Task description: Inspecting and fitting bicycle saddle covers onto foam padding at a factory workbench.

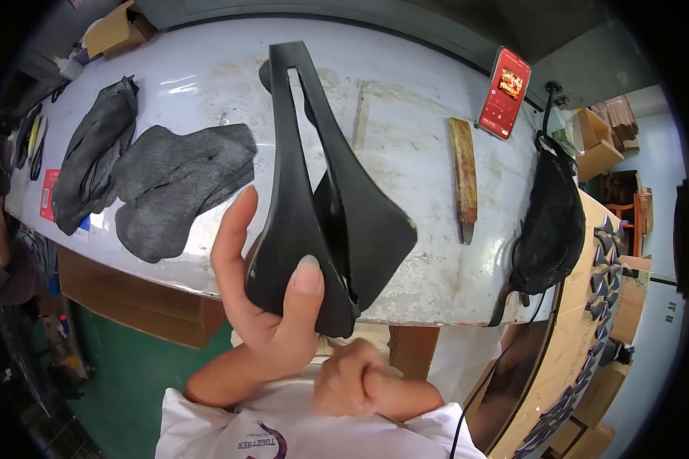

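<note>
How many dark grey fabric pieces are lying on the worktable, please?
2 at least. One grey fabric piece lies near the table's left end; the other fabric piece lies just right of it, beside the left hand. More may be hidden underneath.

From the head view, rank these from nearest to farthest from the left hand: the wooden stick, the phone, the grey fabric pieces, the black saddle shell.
1. Black saddle shell: held in the left hand.
2. Grey fabric pieces: on the table just up and left of the hand.
3. Wooden stick: on the table to the right.
4. Phone: propped at the table's far right edge.
</note>
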### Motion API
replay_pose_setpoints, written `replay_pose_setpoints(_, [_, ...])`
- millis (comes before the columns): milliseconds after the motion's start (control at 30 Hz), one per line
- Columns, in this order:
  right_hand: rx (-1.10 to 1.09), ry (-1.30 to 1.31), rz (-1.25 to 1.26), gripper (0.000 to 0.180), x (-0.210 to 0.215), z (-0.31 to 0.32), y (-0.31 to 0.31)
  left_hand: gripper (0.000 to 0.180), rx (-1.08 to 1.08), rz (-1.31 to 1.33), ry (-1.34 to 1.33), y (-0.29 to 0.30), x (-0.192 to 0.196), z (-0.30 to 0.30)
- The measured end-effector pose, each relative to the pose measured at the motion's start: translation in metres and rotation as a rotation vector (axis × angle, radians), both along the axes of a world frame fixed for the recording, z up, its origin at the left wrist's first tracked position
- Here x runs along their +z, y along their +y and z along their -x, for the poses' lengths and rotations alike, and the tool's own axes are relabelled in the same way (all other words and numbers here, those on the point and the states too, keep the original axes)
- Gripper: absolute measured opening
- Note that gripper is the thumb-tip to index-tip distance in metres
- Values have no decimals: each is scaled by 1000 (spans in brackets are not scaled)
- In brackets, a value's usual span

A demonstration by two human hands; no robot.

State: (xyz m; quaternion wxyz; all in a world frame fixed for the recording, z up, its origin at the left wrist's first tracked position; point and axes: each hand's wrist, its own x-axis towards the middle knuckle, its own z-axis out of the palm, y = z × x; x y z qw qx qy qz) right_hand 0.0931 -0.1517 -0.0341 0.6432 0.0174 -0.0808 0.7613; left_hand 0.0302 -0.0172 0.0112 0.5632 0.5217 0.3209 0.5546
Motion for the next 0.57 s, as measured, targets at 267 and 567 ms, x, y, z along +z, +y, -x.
replay_pose_setpoints(267, [-650, -1093, -49, 72, 27, -33, 12, 63, -119, 90, 23, -1, 7, 3])
replay_pose_setpoints(567, [-619, -2000, -424, 101, 16, -20, 17, 62, -135, 36, 181, -5, 0, 11])
